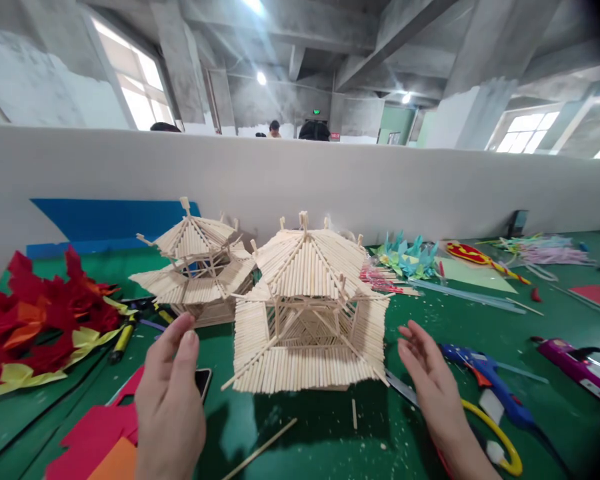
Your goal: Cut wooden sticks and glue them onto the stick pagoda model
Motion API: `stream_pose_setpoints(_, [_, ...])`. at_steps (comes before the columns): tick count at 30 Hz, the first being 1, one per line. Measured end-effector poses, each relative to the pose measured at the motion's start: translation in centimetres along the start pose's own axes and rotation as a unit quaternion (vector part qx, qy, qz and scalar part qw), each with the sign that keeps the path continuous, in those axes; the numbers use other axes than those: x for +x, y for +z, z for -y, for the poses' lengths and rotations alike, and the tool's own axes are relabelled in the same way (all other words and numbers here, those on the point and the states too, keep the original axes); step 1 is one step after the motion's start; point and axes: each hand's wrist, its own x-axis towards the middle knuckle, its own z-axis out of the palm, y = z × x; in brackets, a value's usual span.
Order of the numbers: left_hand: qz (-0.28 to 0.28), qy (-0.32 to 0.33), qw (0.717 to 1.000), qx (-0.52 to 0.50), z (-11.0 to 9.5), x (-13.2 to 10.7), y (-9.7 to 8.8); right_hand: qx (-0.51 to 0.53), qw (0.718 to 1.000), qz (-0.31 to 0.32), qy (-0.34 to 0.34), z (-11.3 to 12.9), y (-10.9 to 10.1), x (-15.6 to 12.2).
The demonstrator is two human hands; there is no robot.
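Note:
A two-tiered pavilion model [300,267] made of pale wooden sticks stands upright in the middle of the green table. To its left and slightly behind is a similar stick pavilion [193,287]. My left hand [170,397] is raised at the front pavilion's left, empty, with thumb and fingertips apart. On the other side, my right hand [430,380] hovers near the lower roof's right corner, fingers stretched out and holding nothing. Both hands are clear of the model. Partly under my right hand lie scissors [403,388] with a yellow handle [510,437].
A blue hot glue gun [497,380] and a purple tool [580,367] lie at right. Red and yellow folded paper [35,320] sits at far left, red paper sheets [95,433] in front. Loose sticks [263,448] lie near the front. A white partition [330,180] rises behind.

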Motion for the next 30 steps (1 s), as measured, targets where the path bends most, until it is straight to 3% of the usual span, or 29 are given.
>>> stream_pose_setpoints(4, [0.026,-0.179,0.981,-0.067,2.4,2.7,0.1,0.132,0.982,0.041,0.13,-0.2,1.3,-0.2])
stream_pose_setpoints(7, [0.082,-0.263,0.957,-0.088,3.6,3.0,0.2,0.165,0.974,0.071,0.136,0.4,2.1,0.0])
stream_pose_setpoints(10, [0.125,-0.307,0.939,-0.098,3.5,2.4,0.4,0.187,0.971,0.083,0.126,0.9,2.5,0.4])
stream_pose_setpoints(21, [0.137,-0.304,0.938,-0.096,2.9,1.6,1.0,0.2,0.972,0.072,0.098,0.7,2.6,1.8])
stream_pose_setpoints(30, [0.136,-0.301,0.933,-0.144,3.1,0.1,1.1,0.194,0.972,0.1,0.082,0.4,2.3,4.8])
